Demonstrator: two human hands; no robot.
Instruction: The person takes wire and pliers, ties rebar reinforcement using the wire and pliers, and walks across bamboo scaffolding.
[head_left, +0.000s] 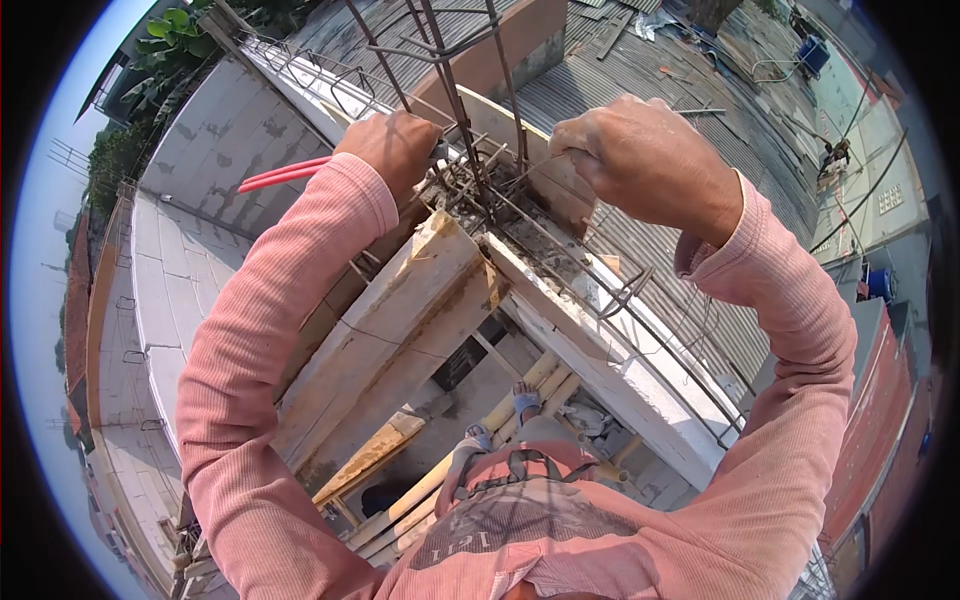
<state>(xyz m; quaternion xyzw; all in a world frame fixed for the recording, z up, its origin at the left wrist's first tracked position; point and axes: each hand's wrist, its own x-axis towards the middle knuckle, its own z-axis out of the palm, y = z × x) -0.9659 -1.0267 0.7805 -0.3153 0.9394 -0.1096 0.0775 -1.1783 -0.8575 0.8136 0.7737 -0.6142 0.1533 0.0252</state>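
Observation:
My left hand (390, 146) is closed around red-handled pincers (285, 174), whose two handles stick out to the left. Their dark metal head shows only in part beside my fingers, close to the column rebar (459, 112). On the other side of the upright bars, my right hand (641, 161) pinches a thin tie wire (536, 163) between thumb and fingers. That wire leads towards the crossing bars at the column's foot, where rough concrete (480, 199) surrounds them. Whether the pincers' jaws grip anything is hidden.
Timber formwork boards (382, 322) and a white block wall (622, 382) meet at this corner. Horizontal rebar (637, 300) runs along the wall top. Below, my sandalled feet (525, 397) stand on bamboo poles (555, 382). Corrugated roofing (637, 82) lies beyond the wall.

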